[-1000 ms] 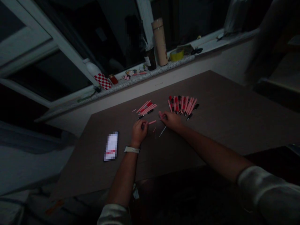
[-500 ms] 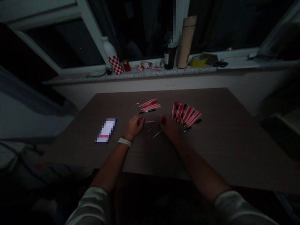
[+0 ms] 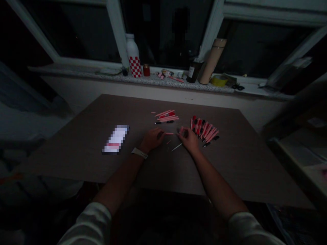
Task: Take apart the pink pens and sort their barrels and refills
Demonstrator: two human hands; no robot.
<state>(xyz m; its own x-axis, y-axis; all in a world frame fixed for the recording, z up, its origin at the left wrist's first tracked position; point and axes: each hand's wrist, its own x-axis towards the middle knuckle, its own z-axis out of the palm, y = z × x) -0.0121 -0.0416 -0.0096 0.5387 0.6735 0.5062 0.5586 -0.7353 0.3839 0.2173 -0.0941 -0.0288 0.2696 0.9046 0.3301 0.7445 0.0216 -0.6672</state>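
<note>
My left hand, with a pale band on its wrist, pinches a pink pen barrel that points right. Across from its tip, the fingers of my right hand are closed on a small pinkish pen part, too dim to name exactly. Below my right fingers lies a thin pale pen refill. A tiny pink piece rests between the hands. Beyond them is a group of pink pen barrels with a black pen. Several pink, red and black pens fan out beside my right hand.
A lit phone lies left on the brown table. Along the windowsill stand a checkered bottle, a small red jar, a dark cup, a tall tan flask and yellow tape.
The camera view has turned and shifted. My right hand has tilted so its pinching fingers show more. The pink barrel stays in my left hand.
</note>
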